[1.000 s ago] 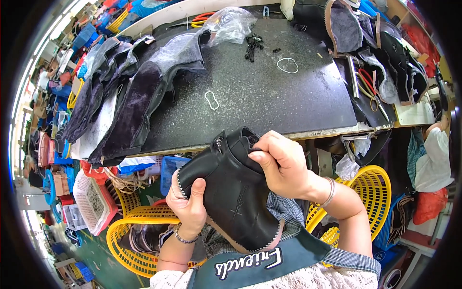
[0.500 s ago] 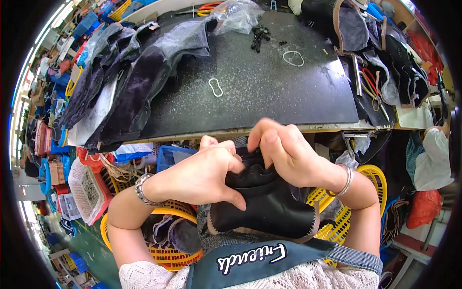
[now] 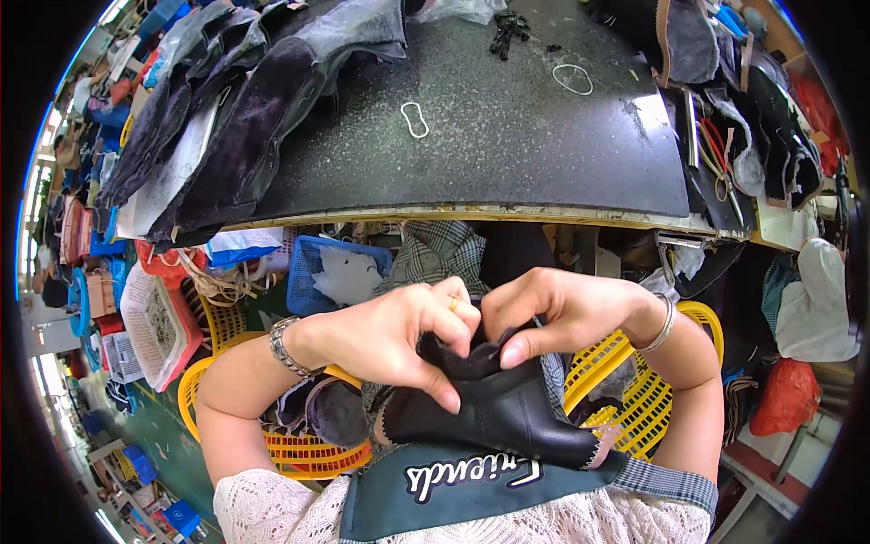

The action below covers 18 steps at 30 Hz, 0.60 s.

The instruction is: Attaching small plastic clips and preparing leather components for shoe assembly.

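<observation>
Black leather boot upper (image 3: 494,408), held over our lap below the worktable (image 3: 507,154); left hand (image 3: 399,335) and right hand (image 3: 553,313) both pinch its top edge, apparently turning or folding it. Next we need firm, even thumb pressure.

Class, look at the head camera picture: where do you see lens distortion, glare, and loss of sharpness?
Head view: the worktable front edge bows into a curve and black corners frame the round image; glare whitens the tabletop's right end near the scissors; both hands, left hand and right hand, and the black leather piece are sharp; clutter at the rim looks squeezed and soft.
</observation>
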### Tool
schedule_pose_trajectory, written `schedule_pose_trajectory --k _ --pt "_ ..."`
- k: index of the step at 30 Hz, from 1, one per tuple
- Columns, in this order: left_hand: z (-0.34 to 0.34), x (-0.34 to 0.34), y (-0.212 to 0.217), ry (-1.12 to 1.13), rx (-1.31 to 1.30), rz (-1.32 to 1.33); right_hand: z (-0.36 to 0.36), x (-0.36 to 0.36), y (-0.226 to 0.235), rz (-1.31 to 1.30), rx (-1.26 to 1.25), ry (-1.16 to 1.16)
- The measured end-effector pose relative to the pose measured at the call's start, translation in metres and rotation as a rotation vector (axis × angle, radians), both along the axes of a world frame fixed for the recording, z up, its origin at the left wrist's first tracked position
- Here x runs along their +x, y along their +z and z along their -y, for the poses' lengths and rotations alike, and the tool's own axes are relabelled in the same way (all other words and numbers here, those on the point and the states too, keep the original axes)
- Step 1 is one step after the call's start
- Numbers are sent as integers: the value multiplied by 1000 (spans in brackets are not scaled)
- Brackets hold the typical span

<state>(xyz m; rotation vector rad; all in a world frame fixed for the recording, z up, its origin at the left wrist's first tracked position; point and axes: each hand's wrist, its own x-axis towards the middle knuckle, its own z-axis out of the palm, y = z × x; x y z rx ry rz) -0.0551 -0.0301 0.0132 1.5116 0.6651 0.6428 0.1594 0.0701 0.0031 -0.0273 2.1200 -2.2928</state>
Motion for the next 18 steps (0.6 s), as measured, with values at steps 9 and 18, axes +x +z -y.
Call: schedule_pose_trajectory --k 9,18 --pt "12 -10 10 -406 223 -18 47 8 -9 -258 -28 -158" --pt "-10 3 65 -207 679 -174 15 37 -31 214 -728 -29"
